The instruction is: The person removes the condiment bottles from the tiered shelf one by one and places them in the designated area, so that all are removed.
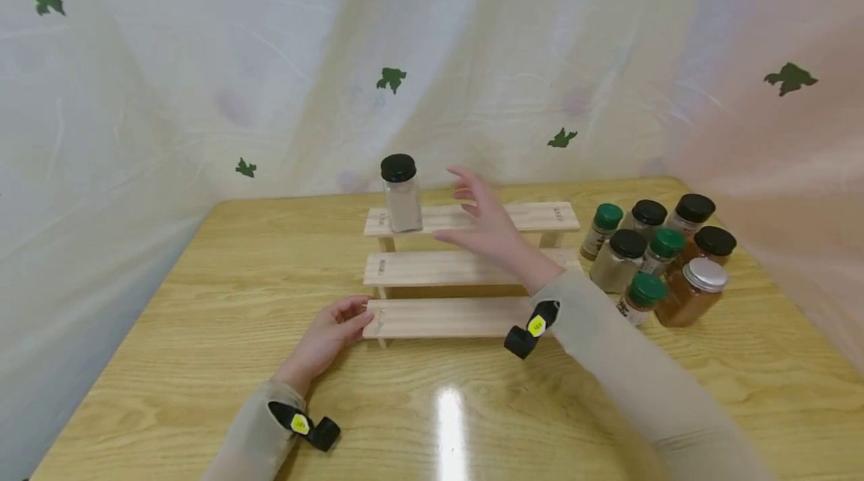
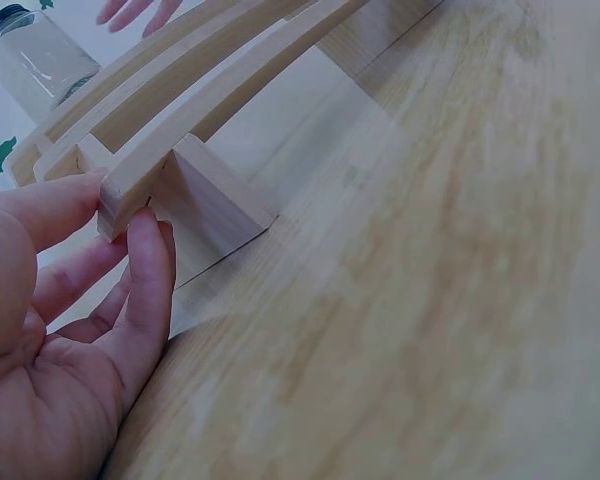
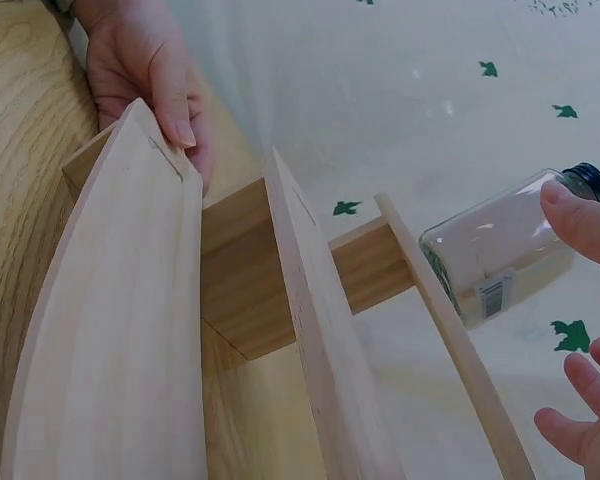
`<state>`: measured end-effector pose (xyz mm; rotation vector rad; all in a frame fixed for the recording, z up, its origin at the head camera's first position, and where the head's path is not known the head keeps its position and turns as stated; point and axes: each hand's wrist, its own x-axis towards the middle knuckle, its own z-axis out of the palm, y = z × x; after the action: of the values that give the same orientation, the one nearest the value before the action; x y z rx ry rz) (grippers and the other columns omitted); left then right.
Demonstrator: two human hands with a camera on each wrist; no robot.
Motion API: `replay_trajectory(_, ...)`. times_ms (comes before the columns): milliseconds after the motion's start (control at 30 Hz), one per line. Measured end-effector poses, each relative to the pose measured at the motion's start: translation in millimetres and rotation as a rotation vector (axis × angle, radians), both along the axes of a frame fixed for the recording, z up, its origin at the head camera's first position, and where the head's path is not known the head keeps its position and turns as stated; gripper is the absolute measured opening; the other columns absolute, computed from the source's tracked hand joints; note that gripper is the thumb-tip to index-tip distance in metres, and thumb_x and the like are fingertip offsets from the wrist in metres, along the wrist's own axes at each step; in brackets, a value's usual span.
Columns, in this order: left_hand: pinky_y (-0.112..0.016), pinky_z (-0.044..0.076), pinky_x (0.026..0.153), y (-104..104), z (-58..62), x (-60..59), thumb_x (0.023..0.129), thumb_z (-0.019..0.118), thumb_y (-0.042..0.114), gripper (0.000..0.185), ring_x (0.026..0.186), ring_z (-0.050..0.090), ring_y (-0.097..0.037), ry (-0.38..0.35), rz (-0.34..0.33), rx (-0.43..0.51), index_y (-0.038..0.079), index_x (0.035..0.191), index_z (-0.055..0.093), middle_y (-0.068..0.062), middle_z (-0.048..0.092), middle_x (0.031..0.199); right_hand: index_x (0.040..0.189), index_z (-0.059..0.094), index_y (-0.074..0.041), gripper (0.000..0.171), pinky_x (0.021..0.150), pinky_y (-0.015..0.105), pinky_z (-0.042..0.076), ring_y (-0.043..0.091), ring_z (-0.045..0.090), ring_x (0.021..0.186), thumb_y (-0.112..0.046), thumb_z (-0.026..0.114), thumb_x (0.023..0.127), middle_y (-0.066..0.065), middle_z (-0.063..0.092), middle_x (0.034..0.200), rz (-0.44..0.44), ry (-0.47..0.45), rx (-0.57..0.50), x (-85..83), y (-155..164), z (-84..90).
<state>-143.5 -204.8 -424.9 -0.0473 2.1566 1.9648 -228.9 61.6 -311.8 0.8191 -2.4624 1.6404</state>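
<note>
Surface: a pale wood-grain surface (image 1: 202,331) with a glossy finish, a bright glare patch on its near middle.
Room: a white translucent curtain (image 1: 202,76) printed with green leaves hangs close behind and round both sides.
Rack: a three-step wooden rack (image 1: 466,269) of unfinished light wood stands at the middle of the surface, lowest step nearest, highest farthest.
Jar on rack: a clear square jar (image 1: 402,194) with a black lid, holding a pale powder, stands upright at the left end of the top step; the right wrist view shows a small barcode label on one side.
Right hand: the right hand (image 1: 487,226) hovers over the top step just right of the jar, grip released, fingers spread and holding nothing; a fingertip lies very near the jar's lid end, contact cannot be told.
Left hand: the left hand (image 1: 331,332) rests on the surface at the near left corner of the rack, its fingers (image 2: 145,290) lightly curled against the end of the lowest step, thumb on top.
Other jars: a cluster of spice jars (image 1: 655,256) with black, green and silver lids stands to the right of the rack.
</note>
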Motion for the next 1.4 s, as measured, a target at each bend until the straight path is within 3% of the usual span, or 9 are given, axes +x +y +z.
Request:
replay_trajectory(333, -0.017, 0.047, 0.071, 0, -1.7, 0.1, 0.094, 0.056, 0.007, 0.042, 0.083, 0.052, -0.003, -0.010, 0.020, -0.022, -0.011, 0.130, 0.045, 0.002, 0.053, 0.096, 0.148, 0.023, -0.024, 0.095, 0.106, 0.044, 0.037, 0.029, 0.044, 0.126, -0.019, 0.082, 0.073, 0.013, 0.038, 0.139, -0.029, 0.004, 0.062, -11.6, -32, 3.0)
replay_trajectory(533, -0.017, 0.047, 0.072, 0, -1.3, -0.6, 0.094, 0.056, 0.008, 0.042, 0.084, 0.052, -0.004, -0.013, 0.020, -0.034, -0.010, 0.130, 0.046, 0.002, 0.053, 0.096, 0.147, 0.028, -0.021, 0.093, 0.104, 0.043, 0.039, 0.029, 0.043, 0.124, -0.015, 0.083, 0.073, 0.014, 0.040, 0.137, -0.020, 0.089, 0.073, -13.7, -41, 4.2)
replay_trajectory(900, -0.017, 0.047, 0.071, 0, 0.7, -1.2, 0.094, 0.056, 0.007, 0.041, 0.083, 0.051, -0.004, -0.025, 0.024, -0.039, -0.009, 0.130, 0.046, 0.002, 0.052, 0.096, 0.146, 0.027, -0.022, 0.090, 0.100, 0.043, 0.042, 0.030, 0.044, 0.123, -0.013, 0.081, 0.075, 0.014, 0.043, 0.134, -0.036, 0.124, 0.066, -15.0, -50, -1.9)
replay_trajectory(1400, -0.016, 0.046, 0.071, -1, 0.2, -2.3, 0.094, 0.055, 0.008, 0.041, 0.084, 0.051, -0.003, -0.033, 0.025, -0.042, -0.009, 0.131, 0.045, 0.002, 0.053, 0.098, 0.142, 0.024, -0.022, 0.083, 0.091, 0.038, 0.049, 0.025, 0.046, 0.111, -0.014, 0.078, 0.078, 0.014, 0.043, 0.125, -0.146, 0.165, -0.015, -13.2, -70, -10.8)
